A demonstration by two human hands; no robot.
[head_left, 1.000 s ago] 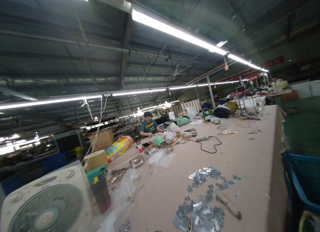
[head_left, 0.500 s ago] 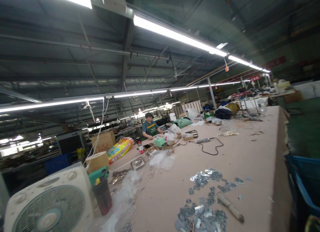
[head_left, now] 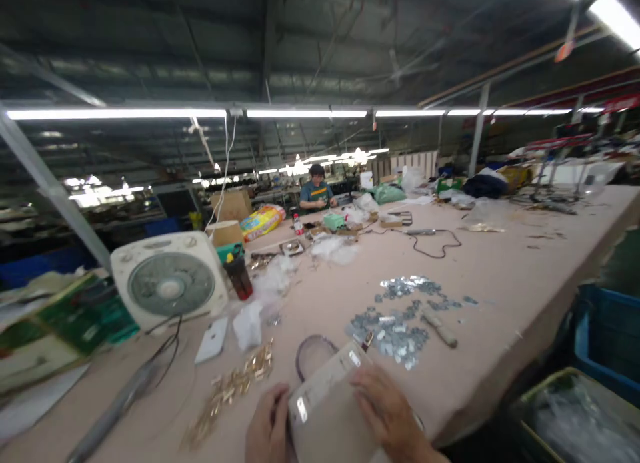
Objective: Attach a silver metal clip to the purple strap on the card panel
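At the bottom edge my left hand (head_left: 267, 426) grips the left side of a flat beige panel (head_left: 330, 410) with small metal plates on it. My right hand (head_left: 387, 413) lies on the panel's right side, fingers curled over it. The panel rests on the long pink table (head_left: 500, 263). A pile of small silver metal pieces (head_left: 395, 316) lies just beyond the panel, and gold-coloured metal clips (head_left: 235, 386) lie to the left of my left hand. A thin ring (head_left: 310, 353) sits behind the panel.
A white box fan (head_left: 167, 283) stands at the left with a dark cup (head_left: 240, 276) beside it. A wooden-handled tool (head_left: 440, 330) lies by the silver pieces. Blue crates (head_left: 605, 330) stand at the right of the table. Another person (head_left: 316, 191) works far down the table.
The view has tilted down and swung left. Both my hands and the beige panel have come into view at the bottom; the fan now shows fully.
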